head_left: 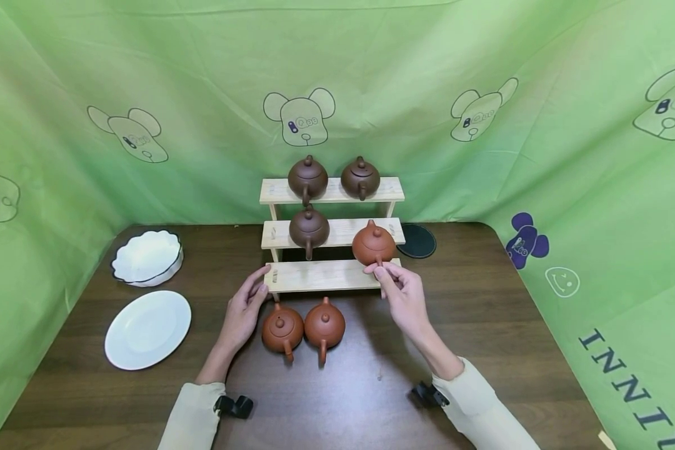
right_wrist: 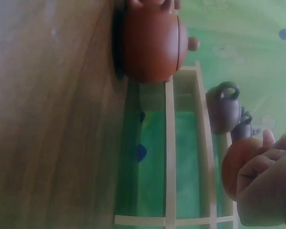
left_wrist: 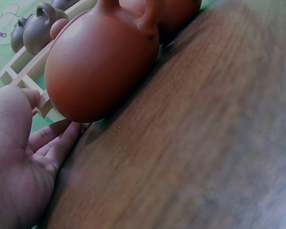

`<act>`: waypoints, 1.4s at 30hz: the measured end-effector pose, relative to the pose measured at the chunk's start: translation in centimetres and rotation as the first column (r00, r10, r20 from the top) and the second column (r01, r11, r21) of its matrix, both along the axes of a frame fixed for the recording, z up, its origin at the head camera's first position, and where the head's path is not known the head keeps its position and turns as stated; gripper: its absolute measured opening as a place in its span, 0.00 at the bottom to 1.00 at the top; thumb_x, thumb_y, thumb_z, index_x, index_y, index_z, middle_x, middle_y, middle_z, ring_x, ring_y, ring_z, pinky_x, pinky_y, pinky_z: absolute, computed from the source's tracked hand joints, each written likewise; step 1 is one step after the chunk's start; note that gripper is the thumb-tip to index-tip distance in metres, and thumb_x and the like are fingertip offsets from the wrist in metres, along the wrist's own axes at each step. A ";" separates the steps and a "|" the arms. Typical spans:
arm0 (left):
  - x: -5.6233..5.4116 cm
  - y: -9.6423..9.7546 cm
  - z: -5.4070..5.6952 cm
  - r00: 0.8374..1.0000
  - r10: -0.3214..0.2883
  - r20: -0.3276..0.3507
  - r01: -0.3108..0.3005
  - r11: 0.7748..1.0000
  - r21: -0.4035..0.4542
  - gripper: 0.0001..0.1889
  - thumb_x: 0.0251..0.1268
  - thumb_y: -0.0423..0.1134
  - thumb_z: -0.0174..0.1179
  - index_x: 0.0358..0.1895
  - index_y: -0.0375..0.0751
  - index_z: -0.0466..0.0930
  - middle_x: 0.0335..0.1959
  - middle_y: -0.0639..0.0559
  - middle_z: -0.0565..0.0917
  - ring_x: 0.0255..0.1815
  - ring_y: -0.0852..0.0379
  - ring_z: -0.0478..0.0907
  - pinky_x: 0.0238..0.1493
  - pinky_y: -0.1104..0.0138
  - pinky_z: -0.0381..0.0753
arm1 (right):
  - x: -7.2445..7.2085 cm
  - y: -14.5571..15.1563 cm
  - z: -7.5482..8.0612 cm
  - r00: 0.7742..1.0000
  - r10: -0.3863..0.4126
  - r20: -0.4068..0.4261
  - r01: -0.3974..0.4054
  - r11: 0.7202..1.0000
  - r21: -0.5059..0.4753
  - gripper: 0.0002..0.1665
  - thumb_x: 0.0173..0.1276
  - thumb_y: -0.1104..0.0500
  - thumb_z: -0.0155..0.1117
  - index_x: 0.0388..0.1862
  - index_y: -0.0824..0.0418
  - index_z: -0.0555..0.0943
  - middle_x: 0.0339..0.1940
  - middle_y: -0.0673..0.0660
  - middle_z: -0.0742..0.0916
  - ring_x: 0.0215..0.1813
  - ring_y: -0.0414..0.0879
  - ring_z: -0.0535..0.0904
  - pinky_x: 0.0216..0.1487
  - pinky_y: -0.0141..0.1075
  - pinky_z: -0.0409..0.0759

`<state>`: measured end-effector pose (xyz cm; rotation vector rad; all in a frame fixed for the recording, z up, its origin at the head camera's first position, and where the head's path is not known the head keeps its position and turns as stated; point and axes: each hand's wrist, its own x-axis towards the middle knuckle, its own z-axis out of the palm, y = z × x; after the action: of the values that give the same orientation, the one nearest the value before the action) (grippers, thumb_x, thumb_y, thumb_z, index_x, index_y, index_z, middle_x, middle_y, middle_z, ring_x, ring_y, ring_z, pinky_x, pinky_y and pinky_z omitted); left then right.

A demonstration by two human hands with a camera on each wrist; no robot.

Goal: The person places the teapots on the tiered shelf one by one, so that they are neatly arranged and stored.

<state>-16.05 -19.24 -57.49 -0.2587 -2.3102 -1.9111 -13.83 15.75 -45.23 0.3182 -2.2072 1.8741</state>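
My right hand [head_left: 406, 297] pinches the handle of a reddish-brown clay teapot [head_left: 374, 244], its spout facing away. This teapot is at the right end of the stand's middle shelf; I cannot tell whether its base touches the wood. My left hand [head_left: 243, 312] touches the left end of the lowest shelf of the wooden stand [head_left: 326, 276], its fingers fairly straight. Two more reddish teapots, one on the left [head_left: 282, 329] and one beside it [head_left: 324, 325], sit on the table before the stand. A dark brown teapot [head_left: 309, 227] stands on the middle shelf, left of the held one.
Two dark brown teapots, left [head_left: 307, 179] and right [head_left: 360, 178], occupy the top shelf. To the left lie a scalloped white bowl [head_left: 147, 257] and a white oval plate [head_left: 148, 330]. A dark round mat [head_left: 418, 242] lies behind the stand's right side. Green cloth [head_left: 214, 69] surrounds the table.
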 end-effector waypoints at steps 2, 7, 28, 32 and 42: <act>0.3 0.2 0.6 1.000 0.001 -0.020 -0.001 1.000 -0.001 0.23 0.91 0.46 0.56 0.82 0.54 0.76 0.70 0.38 0.86 0.61 0.60 0.88 0.62 0.76 0.84 | -0.4 -0.2 0.0 1.000 0.004 -0.006 -0.004 1.000 -0.014 0.13 0.87 0.66 0.61 0.46 0.71 0.90 0.19 0.46 0.73 0.23 0.35 0.67 0.21 0.28 0.58; 1.1 1.0 2.3 0.999 0.011 -0.050 -0.011 1.000 0.001 0.23 0.91 0.41 0.56 0.81 0.47 0.77 0.69 0.32 0.85 0.59 0.62 0.88 0.60 0.77 0.84 | -1.5 -0.6 -0.3 1.000 0.008 -0.026 -0.009 0.999 -0.032 0.14 0.87 0.65 0.61 0.47 0.72 0.91 0.19 0.47 0.73 0.23 0.35 0.66 0.22 0.27 0.59; 1.2 1.1 2.6 1.000 0.009 -0.028 -0.009 1.000 -0.002 0.23 0.92 0.43 0.55 0.82 0.48 0.76 0.67 0.33 0.87 0.56 0.59 0.90 0.60 0.78 0.84 | -4.0 -1.5 -0.7 1.000 -0.004 -0.025 0.003 0.999 -0.040 0.15 0.88 0.63 0.62 0.49 0.72 0.91 0.20 0.53 0.75 0.24 0.37 0.68 0.23 0.27 0.60; 1.2 1.1 2.6 0.999 0.004 -0.043 -0.004 1.000 0.013 0.23 0.92 0.43 0.56 0.82 0.48 0.76 0.67 0.34 0.87 0.56 0.56 0.90 0.59 0.77 0.84 | -4.3 -1.4 -0.6 1.000 -0.002 -0.017 0.001 1.000 -0.023 0.15 0.88 0.62 0.62 0.50 0.72 0.91 0.19 0.51 0.74 0.23 0.37 0.67 0.22 0.27 0.58; -0.3 -0.2 -0.3 0.999 -0.016 0.030 0.016 1.000 0.015 0.24 0.91 0.49 0.56 0.82 0.61 0.76 0.70 0.43 0.87 0.59 0.58 0.90 0.63 0.74 0.85 | -4.9 -1.4 -0.4 1.000 0.000 -0.026 0.000 1.000 0.013 0.15 0.88 0.62 0.62 0.50 0.70 0.92 0.20 0.50 0.75 0.23 0.38 0.66 0.22 0.28 0.57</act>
<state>-16.35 -19.39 -57.77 -0.2493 -2.3197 -1.9518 -18.71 14.32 -45.63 0.3428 -2.2029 1.8461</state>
